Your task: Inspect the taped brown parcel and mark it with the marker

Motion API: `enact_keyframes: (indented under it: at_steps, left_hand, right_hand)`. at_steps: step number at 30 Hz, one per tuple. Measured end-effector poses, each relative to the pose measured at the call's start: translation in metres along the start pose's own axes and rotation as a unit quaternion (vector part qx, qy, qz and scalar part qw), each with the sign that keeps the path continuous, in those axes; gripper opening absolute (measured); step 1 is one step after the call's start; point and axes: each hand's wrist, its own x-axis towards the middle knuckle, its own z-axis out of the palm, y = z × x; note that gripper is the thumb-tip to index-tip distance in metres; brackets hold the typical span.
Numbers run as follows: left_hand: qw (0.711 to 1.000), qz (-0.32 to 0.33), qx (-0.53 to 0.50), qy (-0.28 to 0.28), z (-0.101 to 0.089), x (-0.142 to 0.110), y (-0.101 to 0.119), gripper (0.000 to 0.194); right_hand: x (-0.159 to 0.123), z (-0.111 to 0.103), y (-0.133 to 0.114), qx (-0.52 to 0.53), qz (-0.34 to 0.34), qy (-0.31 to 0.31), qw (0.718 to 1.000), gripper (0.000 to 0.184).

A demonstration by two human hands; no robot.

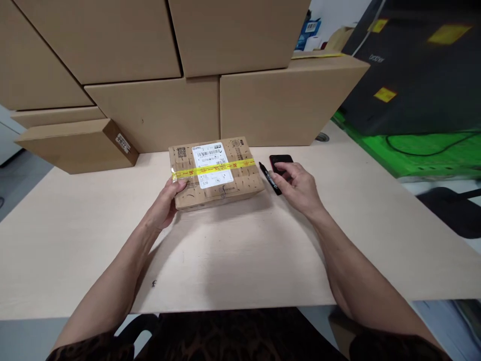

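A small cardboard box (246, 178) has a white label and a strip of yellow tape across its top. At its left front corner my left hand (165, 200) grips it, thumb on top and fingers at the side, partly hidden. To the right, a black marker (267, 175) lies slanted on the table. A dark phone-like object with a reddish edge (282, 159) is just behind it. My right hand (298, 188) is over these two, with thumb and index finger apart. The thumb tip meets the marker's edge, and the index finger reaches over the dark object.
Large cardboard boxes (158, 115) are stacked along the back of the pale wooden table (233, 250). A flat brown box (75, 145) leans out at the left. On the right are a dark case with yellow stickers (413, 75) and a green surface (421, 155) with a black cable.
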Motion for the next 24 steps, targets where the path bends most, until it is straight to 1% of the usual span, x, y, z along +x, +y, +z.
enact_keyframes:
  at_steps: [2,4,8,10,12,16,18,20,22,23,24]
  left_hand:
    - [0.999,-0.025,0.022,0.011,-0.002,0.0,0.004,0.074]
    - [0.998,-0.044,0.037,0.015,-0.004,-0.001,0.007,0.069]
    - [0.998,-0.048,0.048,0.003,-0.007,-0.001,0.008,0.072]
    - [0.998,-0.048,0.049,-0.001,-0.008,-0.001,0.006,0.074]
    - [0.998,-0.045,0.048,-0.011,-0.01,0.0,0.004,0.071]
    - [0.998,-0.029,0.042,-0.043,-0.013,0.003,0.0,0.064]
    - [0.997,-0.029,0.051,-0.042,-0.013,0.003,-0.001,0.067]
    - [0.997,-0.035,0.067,-0.033,-0.013,0.003,0.0,0.072]
    - [0.996,-0.041,0.076,-0.029,-0.013,0.002,0.001,0.075]
    - [0.996,-0.044,0.077,-0.032,-0.012,0.001,0.001,0.075]
    - [0.995,-0.047,0.076,-0.037,-0.012,0.0,0.002,0.075]
  right_hand:
    - [-0.001,0.003,0.001,-0.076,-0.007,-0.028,0.997,0.044]
    - [-0.004,0.007,-0.003,-0.162,0.002,-0.076,0.984,0.04]
    - [-0.01,0.013,-0.015,-0.319,0.031,-0.17,0.932,0.039]
    - [-0.012,0.015,-0.02,-0.351,0.032,-0.192,0.916,0.038]
    - [-0.013,0.016,-0.021,-0.356,0.029,-0.199,0.913,0.04]
    - [-0.013,0.014,-0.019,-0.337,0.025,-0.212,0.917,0.045]
    - [-0.012,0.011,-0.014,-0.295,0.032,-0.207,0.932,0.048]
    - [-0.009,0.007,-0.006,-0.204,0.043,-0.172,0.963,0.043]
    - [-0.004,0.002,0.002,-0.071,0.072,-0.117,0.988,0.033]
    - [-0.001,-0.001,0.005,-0.002,0.095,-0.089,0.991,0.03]
    - [0.001,-0.004,0.007,0.067,0.122,-0.066,0.988,0.03]
